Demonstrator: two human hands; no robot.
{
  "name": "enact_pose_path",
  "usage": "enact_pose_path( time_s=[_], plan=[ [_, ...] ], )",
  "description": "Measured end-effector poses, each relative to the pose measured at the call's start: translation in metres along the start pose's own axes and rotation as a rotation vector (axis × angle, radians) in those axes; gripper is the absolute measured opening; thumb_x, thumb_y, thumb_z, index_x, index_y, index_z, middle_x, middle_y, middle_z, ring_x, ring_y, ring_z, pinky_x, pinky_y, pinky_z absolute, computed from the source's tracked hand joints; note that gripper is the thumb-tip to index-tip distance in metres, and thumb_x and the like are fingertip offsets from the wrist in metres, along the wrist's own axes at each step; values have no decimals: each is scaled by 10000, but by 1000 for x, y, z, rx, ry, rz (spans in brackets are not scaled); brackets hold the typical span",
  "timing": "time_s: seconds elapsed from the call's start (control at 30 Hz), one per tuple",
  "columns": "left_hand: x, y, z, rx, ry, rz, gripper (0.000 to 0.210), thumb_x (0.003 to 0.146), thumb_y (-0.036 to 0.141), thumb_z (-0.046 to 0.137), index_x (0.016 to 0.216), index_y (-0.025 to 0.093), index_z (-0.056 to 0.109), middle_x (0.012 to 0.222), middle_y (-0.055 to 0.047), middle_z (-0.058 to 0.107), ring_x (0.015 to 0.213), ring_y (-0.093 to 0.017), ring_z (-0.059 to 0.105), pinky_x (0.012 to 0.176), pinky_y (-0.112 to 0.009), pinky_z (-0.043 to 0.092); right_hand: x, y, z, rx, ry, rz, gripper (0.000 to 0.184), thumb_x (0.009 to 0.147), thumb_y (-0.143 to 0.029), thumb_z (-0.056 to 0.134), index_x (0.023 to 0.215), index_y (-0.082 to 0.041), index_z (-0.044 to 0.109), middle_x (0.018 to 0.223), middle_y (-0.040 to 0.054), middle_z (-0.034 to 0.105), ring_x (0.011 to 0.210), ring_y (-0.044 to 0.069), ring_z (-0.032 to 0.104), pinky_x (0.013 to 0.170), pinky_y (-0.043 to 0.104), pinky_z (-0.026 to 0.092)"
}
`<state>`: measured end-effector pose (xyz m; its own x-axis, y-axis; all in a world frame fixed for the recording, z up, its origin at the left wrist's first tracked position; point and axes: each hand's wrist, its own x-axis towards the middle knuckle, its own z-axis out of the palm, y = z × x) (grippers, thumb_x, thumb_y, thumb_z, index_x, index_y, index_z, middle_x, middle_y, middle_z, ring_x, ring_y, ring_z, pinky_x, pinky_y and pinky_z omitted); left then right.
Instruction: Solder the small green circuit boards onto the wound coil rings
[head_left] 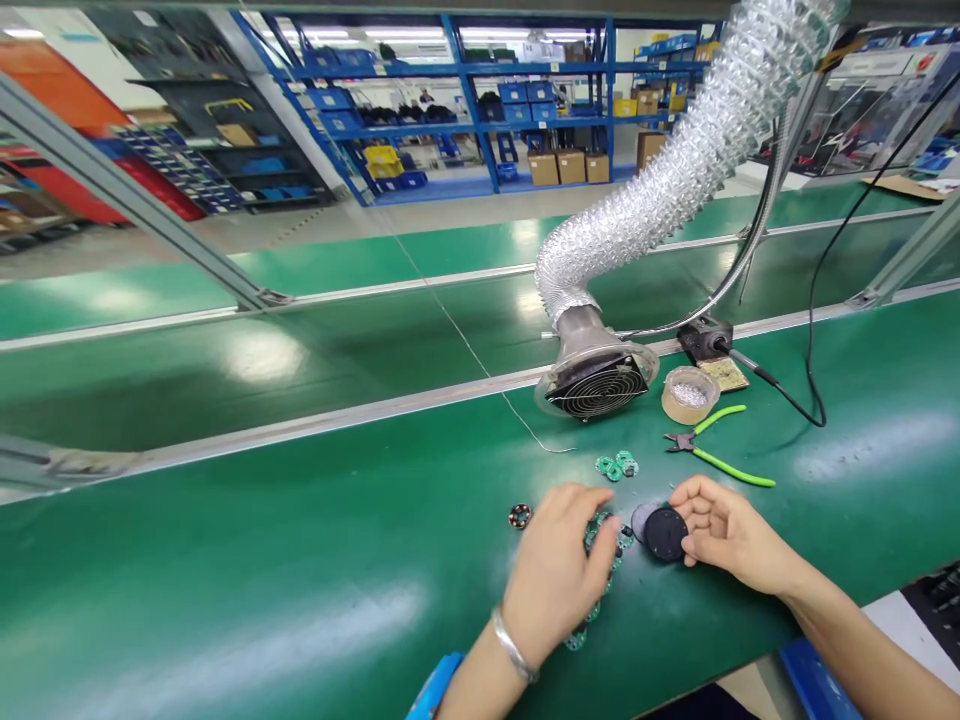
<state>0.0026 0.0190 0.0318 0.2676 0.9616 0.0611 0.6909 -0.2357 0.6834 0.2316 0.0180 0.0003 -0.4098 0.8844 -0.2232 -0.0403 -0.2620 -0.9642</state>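
Observation:
My right hand (724,530) pinches a flat black round disc (665,534) by its right edge, fingers on top and thumb below. A grey round piece (642,518) lies partly under the disc's left side. Over a line of small round green circuit boards (592,608) reaches my left hand (559,560); its thumb and forefinger are apart, and the hand hides some of the boards. Beyond it sits a small cluster of green boards (617,466). A dark ring with copper-coloured spots (519,516) rests left of my left hand.
Green-handled cutters (720,450) lie open behind my right hand. Near them are a round tub (688,395) of shiny bits and a soldering iron (750,365) in its stand. A fume fan (600,385) on a silver duct (660,200) hangs low. A thin wire (517,410) trails down.

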Motion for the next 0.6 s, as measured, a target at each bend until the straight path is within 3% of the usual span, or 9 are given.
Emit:
enact_pose_path(
  time_s=[0.13,0.23,0.4,0.6],
  plan=[
    [-2,3,30,-539,-237,-172,280,827,207,525,1089,153,605,903,-73,670,761,-179,642,706,-311,540,-1,0,5,-31,-34,-16,378,741,-282,715,1026,-203,480,839,3,588,682,113,573,628,277,516],
    [0,0,42,-690,-252,-293,245,797,200,539,1033,146,581,760,-19,611,630,-143,603,570,-253,505,-1,2,5,-124,-2,-29,309,768,-287,674,1009,-197,501,836,5,594,676,115,573,642,282,506],
    [3,-1,40,-438,-194,-193,153,808,215,559,932,158,628,755,-23,643,611,-132,570,578,-247,458,3,5,3,-398,128,-81,137,834,-232,575,966,-193,579,858,20,617,780,147,582,700,286,456],
    [1,-1,41,-214,-121,-120,180,810,172,538,969,167,623,811,-41,667,660,-159,602,662,-292,495,7,3,11,-636,202,-136,132,830,-182,541,946,-208,597,856,16,630,733,153,589,680,296,451]
  ],
)
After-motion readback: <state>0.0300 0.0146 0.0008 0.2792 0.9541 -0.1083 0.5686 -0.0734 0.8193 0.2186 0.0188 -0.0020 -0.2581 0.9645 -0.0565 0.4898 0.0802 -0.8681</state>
